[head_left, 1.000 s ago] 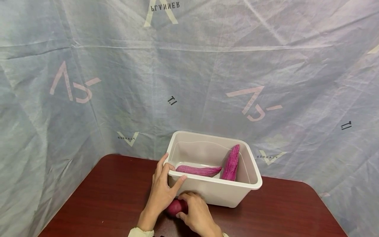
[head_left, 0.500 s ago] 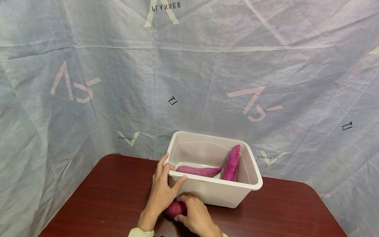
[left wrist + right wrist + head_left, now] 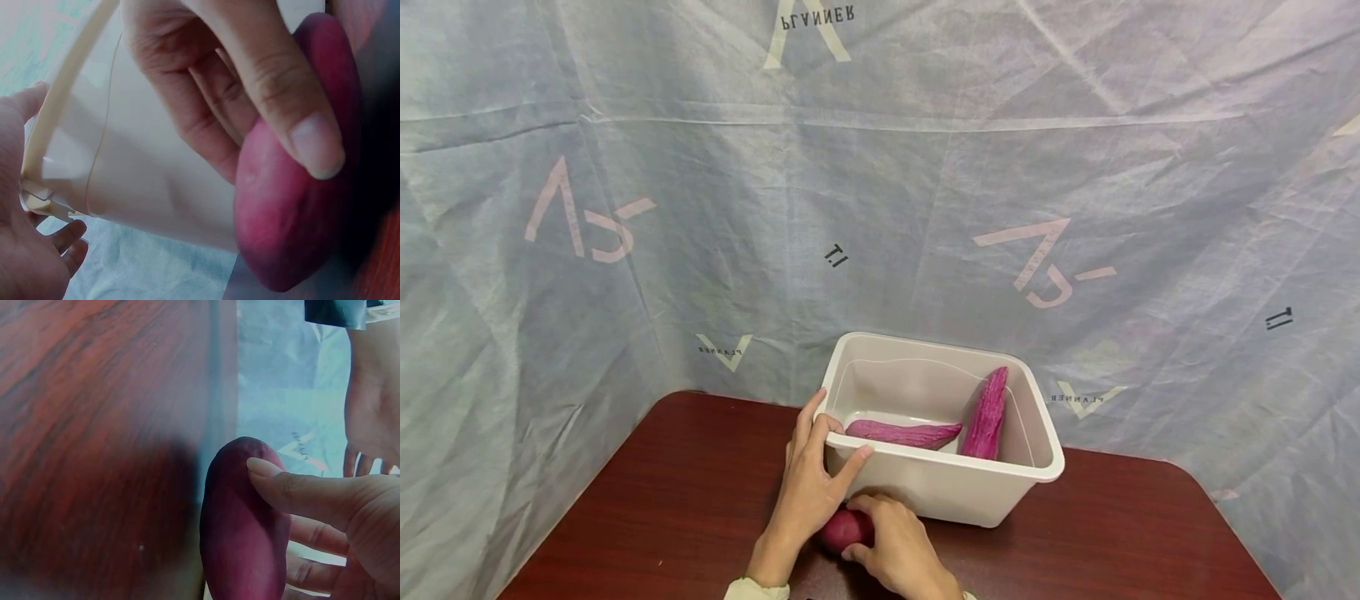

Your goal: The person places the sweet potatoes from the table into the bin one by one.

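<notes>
A red-purple sweet potato [image 3: 844,531] is gripped by my right hand [image 3: 901,542] low in front of the pale plastic bin [image 3: 940,487]. In the left wrist view its smooth skin [image 3: 269,219] shows, thumb on one side and fingers on the other. My left hand [image 3: 808,483] holds the bin's near left corner, thumb on the front rim and fingers around the side. Inside the bin, one wrinkled purple long vegetable [image 3: 902,432] lies along the front wall. A second wrinkled purple one [image 3: 986,417] leans against the right side.
The bin stands on a dark red wooden table [image 3: 685,483] with rounded far corners. A grey printed cloth [image 3: 880,208] hangs behind the table and along its sides.
The right hand and the sweet potato have shifted very slightly to the left. The left hand and the bin have stayed in place.
</notes>
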Demonstrator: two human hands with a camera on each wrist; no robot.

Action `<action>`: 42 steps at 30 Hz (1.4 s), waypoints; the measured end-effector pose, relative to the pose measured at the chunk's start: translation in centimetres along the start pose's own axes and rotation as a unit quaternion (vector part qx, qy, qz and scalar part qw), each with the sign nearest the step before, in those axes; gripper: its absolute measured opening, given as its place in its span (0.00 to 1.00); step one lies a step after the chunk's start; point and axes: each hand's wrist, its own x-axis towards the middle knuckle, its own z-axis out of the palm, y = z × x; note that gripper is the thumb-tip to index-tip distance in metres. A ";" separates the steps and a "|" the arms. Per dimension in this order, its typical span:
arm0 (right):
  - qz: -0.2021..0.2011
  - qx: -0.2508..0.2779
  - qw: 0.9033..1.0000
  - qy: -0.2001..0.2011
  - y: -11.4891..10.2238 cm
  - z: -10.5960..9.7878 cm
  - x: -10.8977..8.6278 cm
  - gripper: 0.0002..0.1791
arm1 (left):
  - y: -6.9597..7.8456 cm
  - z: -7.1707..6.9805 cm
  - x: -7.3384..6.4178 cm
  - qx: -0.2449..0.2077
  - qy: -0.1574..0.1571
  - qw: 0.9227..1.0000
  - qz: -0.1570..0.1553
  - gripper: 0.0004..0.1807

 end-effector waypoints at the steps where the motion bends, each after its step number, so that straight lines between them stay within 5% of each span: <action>1: -0.002 -0.004 1.000 0.002 -0.1 -0.1 0.0 0.26 | 0.0 0.0 0.0 0.000 0.000 1.000 -0.001 0.20; 42: -0.039 -0.040 0.998 0.042 -0.9 -3.3 -1.2 0.25 | 0.0 0.1 -0.1 0.003 0.008 1.000 0.010 0.21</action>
